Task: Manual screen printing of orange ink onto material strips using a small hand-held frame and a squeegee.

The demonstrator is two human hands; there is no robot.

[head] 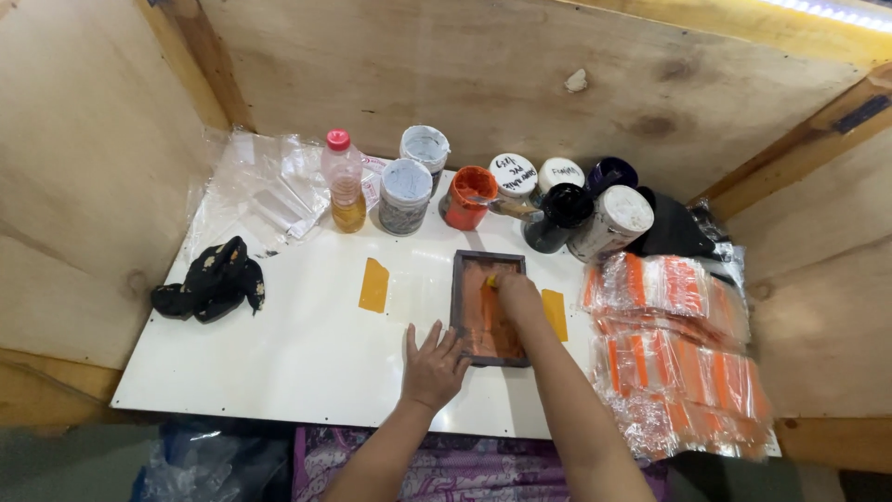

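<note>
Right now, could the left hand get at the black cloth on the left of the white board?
Probably yes. The left hand rests flat beside the dark frame, holding nothing, and only bare white board lies between it and the black cloth.

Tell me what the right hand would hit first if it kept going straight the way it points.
Probably the frame's far edge, then the open orange paint jar beyond; the right hand points up-left, though depth is unclear.
</note>
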